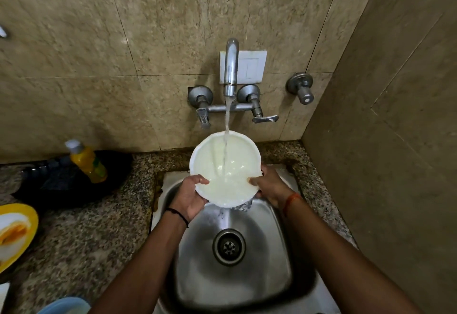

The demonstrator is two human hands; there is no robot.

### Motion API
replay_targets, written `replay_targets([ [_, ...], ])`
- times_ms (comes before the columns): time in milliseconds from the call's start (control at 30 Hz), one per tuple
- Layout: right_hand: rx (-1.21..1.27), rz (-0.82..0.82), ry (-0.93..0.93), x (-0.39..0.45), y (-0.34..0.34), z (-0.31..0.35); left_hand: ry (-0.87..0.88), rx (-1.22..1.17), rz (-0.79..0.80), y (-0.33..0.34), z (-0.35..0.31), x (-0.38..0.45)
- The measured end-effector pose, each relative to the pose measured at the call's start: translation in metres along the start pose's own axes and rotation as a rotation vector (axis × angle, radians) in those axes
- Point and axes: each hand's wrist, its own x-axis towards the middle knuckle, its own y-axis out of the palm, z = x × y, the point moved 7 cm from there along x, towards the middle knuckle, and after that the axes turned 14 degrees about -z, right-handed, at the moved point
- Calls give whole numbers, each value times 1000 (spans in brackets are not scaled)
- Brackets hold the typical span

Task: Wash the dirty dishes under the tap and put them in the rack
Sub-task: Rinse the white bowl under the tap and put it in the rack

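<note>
Water from the tap (231, 66) falls into the white plate (223, 167) you hold tilted over the sink (272, 252), left hand (189, 196) and right hand (268, 186) each gripping its near rim; a yellow plate (17, 234), seemingly dirty, lies on the counter (86, 239).

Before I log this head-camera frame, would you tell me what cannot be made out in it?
- Drying rack: nowhere in the head view.
- Round white plate: underside faces away; left hand and right hand cover its lower rim.
- Yellow-rimmed plate: cut by the left edge.
- Blue container: cut by the bottom edge.
</note>
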Motion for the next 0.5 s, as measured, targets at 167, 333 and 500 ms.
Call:
replay_targets([
  [167,-154,-153,-396,-3,-10,14,-237,209,-98,-16,16,-1],
  [333,-224,-172,-756,-19,-12,28,-281,-266,-122,-18,20,5],
  [500,-422,-184,-1008,-36,-12,28,-172,-513,-243,-11,5,7],
])
